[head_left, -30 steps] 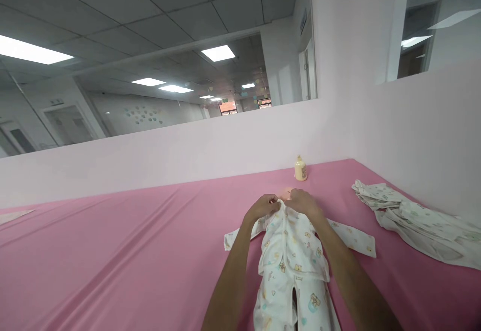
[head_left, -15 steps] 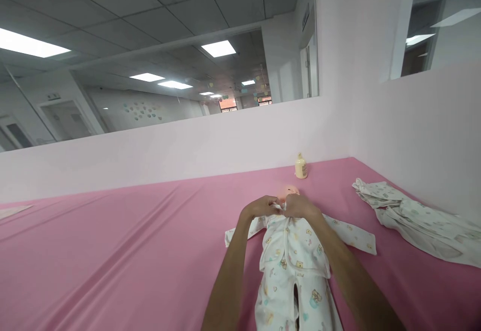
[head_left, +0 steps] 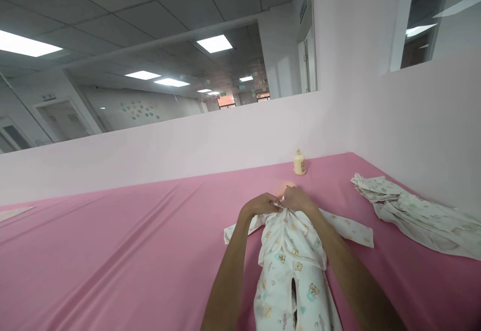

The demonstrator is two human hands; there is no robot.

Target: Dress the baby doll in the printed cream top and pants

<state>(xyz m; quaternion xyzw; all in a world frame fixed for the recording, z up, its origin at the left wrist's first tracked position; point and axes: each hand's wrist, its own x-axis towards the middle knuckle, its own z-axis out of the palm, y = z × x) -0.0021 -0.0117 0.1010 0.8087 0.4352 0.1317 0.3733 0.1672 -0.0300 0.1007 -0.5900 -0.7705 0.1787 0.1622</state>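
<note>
From where I stood, a small doll with a smooth peach-coloured head (head_left: pixel 282 189) lay right of centre in the lower half of the frame, on a surface spread with a creased pink sheet (head_left: pixel 131 261). Its long axis ran nearly straight up the frame, the head pointing towards the wall and the legs running off the bottom edge. It was dressed in a white cotton jacket (head_left: pixel 291 243) printed with little bears and white printed trousers (head_left: pixel 272 291) with a dark slit between the legs. The jacket's sleeves stretched out to either side, the one on the frame's right slanting down to its cuff.

The person's left hand (head_left: pixel 263 204) pinched the jacket narrowly at the neck, thumb against fingers. The right hand (head_left: pixel 298 199) was curled closed on the same neckline just beside it, its fingertips mostly hidden from me. Folds in the jacket's front ran up to the two hands, and they partly covered the head.

Beyond the head, a cream-coloured bottle (head_left: pixel 299 164) stood upright near the wall. At the right edge lay a crumpled white printed cloth (head_left: pixel 413 213), its long axis sloping down to the right.
</note>
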